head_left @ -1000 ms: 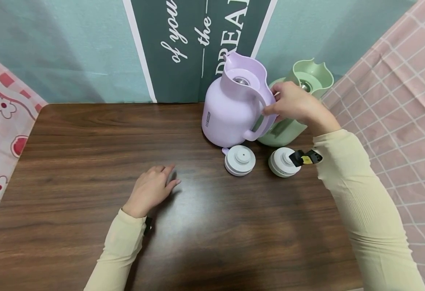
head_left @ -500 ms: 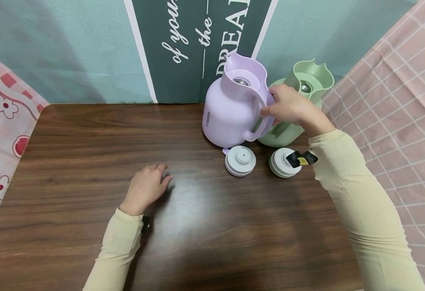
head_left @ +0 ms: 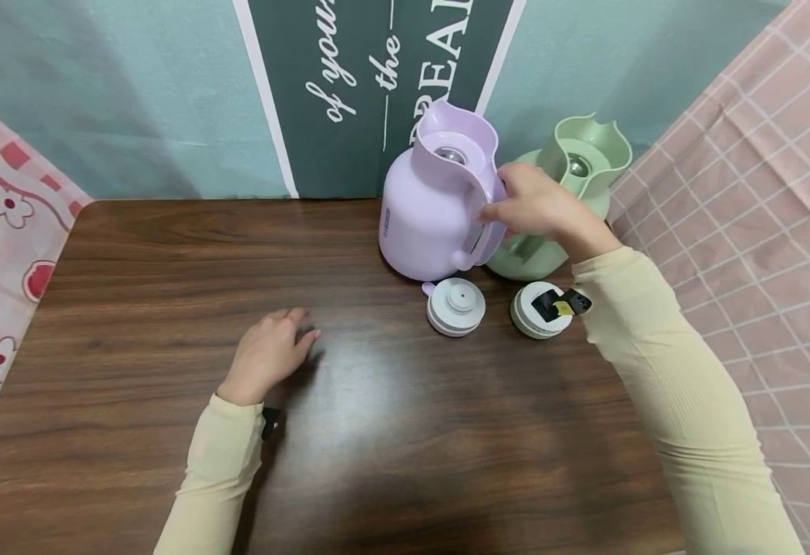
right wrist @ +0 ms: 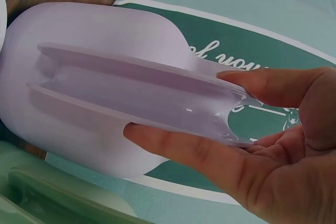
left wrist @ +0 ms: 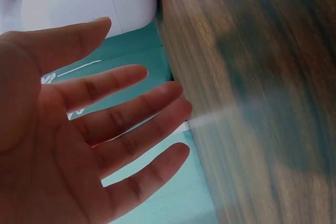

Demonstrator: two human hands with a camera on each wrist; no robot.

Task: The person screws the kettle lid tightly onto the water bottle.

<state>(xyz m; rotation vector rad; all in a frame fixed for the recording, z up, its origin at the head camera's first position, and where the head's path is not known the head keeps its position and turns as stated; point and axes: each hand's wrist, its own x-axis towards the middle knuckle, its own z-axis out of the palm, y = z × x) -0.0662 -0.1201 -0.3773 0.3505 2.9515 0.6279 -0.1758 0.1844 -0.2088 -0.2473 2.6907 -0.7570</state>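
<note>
Head | lilac jug [head_left: 415,223] gripped at handle [right wrist: 142,92] by right hand [head_left: 532,202] | left hand [head_left: 266,351] spread | repositioning likely; steadiness needed next

Home-like setting, exact room indeterminable: a wood-grain tabletop [head_left: 377,462] bordered by lettered teal cloth [head_left: 169,92] (far), flower-patterned cloth [head_left: 2,270] (left) and pink grid-patterned cloth [head_left: 744,193] (right), bearing household ware: lilac vacuum jug [head_left: 415,223], green vacuum jug [head_left: 546,258].
</note>
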